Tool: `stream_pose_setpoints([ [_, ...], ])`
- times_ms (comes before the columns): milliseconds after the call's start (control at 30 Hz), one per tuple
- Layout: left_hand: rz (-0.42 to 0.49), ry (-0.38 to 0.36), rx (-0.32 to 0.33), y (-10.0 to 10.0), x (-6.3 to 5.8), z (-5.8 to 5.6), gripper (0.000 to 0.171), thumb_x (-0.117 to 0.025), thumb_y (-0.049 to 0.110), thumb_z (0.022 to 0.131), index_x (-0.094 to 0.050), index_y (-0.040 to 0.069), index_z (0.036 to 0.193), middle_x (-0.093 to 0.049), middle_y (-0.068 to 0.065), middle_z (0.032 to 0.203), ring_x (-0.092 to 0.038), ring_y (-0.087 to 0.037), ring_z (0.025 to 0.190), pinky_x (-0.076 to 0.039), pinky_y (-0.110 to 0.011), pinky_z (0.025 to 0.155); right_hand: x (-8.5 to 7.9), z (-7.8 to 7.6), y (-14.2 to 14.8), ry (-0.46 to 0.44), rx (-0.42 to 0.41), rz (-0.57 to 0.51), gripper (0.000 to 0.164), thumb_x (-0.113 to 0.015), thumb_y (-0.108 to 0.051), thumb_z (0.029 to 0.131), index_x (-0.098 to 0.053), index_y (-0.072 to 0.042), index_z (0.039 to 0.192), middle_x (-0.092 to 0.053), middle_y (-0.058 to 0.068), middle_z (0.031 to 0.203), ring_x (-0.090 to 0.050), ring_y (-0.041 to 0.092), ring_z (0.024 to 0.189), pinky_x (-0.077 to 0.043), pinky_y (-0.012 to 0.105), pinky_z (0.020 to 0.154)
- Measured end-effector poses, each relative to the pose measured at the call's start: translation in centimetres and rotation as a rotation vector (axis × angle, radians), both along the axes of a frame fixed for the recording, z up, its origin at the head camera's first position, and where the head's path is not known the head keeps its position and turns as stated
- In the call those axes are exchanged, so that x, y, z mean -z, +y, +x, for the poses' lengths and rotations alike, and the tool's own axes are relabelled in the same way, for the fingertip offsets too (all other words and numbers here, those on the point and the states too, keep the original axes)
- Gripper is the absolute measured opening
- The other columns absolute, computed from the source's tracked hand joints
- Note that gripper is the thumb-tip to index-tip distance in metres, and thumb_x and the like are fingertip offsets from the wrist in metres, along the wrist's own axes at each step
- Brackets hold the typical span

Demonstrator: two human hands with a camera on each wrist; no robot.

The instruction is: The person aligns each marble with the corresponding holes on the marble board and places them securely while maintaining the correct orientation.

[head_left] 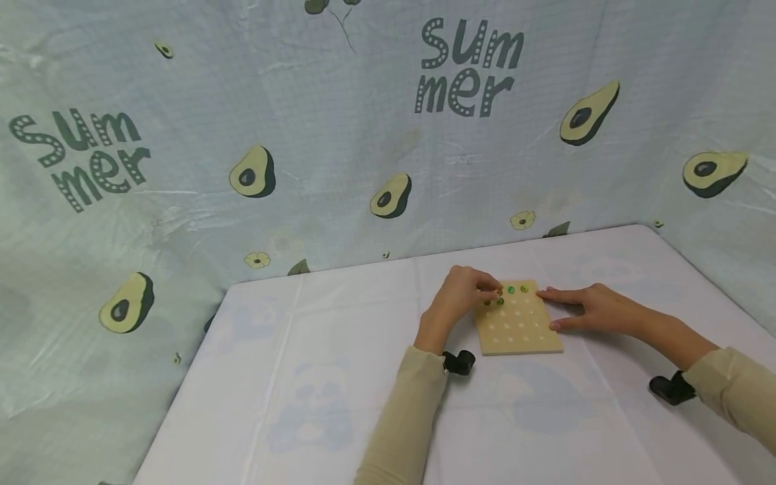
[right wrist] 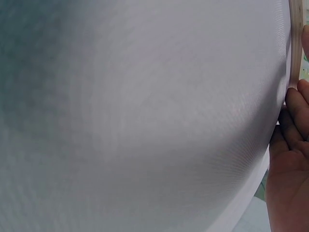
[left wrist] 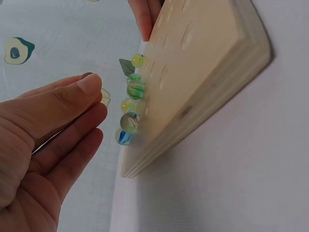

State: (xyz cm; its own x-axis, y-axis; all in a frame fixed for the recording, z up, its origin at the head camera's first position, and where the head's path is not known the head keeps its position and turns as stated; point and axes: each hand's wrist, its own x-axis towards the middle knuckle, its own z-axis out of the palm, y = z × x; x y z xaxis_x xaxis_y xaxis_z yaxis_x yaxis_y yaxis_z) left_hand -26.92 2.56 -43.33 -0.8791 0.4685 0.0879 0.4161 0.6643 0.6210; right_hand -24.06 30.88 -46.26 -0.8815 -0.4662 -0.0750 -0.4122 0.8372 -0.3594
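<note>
A square wooden board (head_left: 520,340) with rows of shallow round hollows lies on the table. Several glass marbles, among them a yellow one (left wrist: 138,60), a green one (left wrist: 135,90) and a blue one (left wrist: 123,137), sit along its far left part. Over that corner my left hand (head_left: 459,296) brings thumb and index finger together, pinching a small brownish marble (head_left: 500,292) mostly hidden by the fingertips. My right hand (head_left: 597,310) lies at the board's right edge, thumb and fingers extended and touching it; the right wrist view catches only part of this hand (right wrist: 289,179).
A white cloth (head_left: 315,404) with faint panda prints covers the table. Behind it hangs a pale curtain (head_left: 327,148) with avocado and lettering prints. Each wrist carries a small black camera, one on the left (head_left: 461,362) and one on the right (head_left: 671,389).
</note>
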Motion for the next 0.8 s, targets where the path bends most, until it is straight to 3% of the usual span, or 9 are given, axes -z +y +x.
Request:
stream_pose_setpoints([
  [167,0.025,-0.047,-0.022,0.2,0.6,-0.2,0.018,-0.08,0.019,0.089,-0.082,0.014,0.105,-0.078,0.006,0.093,-0.059,0.002,0.071,-0.048,-0.012,0.065,0.0,0.1,-0.1,-0.008,-0.003,-0.006,0.083,-0.071,-0.065,0.085,-0.054,-0.015,0.149,-0.051,0.022,0.148,-0.056,0.046,0.126,-0.048,0.062,0.097],
  [467,-0.006,0.055,0.025,1.0,1.4,-0.9,0.017,-0.079,0.022,0.089,-0.082,0.016,0.105,-0.078,0.007,0.095,-0.058,0.005,0.077,-0.046,-0.008,0.067,-0.1,-0.1,0.1,0.01,-0.007,-0.006,0.083,-0.071,-0.064,0.085,-0.053,-0.015,0.149,-0.051,0.022,0.147,-0.06,0.041,0.122,-0.049,0.062,0.096],
  [800,-0.057,0.026,0.032,1.9,1.0,-1.0,0.018,-0.079,0.021,0.089,-0.082,0.016,0.106,-0.078,0.007,0.097,-0.063,0.006,0.081,-0.046,-0.007,0.068,-0.1,-0.1,0.1,0.032,-0.027,-0.01,0.081,-0.072,-0.063,0.085,-0.055,-0.014,0.147,-0.053,0.021,0.146,-0.062,0.038,0.119,-0.05,0.061,0.095],
])
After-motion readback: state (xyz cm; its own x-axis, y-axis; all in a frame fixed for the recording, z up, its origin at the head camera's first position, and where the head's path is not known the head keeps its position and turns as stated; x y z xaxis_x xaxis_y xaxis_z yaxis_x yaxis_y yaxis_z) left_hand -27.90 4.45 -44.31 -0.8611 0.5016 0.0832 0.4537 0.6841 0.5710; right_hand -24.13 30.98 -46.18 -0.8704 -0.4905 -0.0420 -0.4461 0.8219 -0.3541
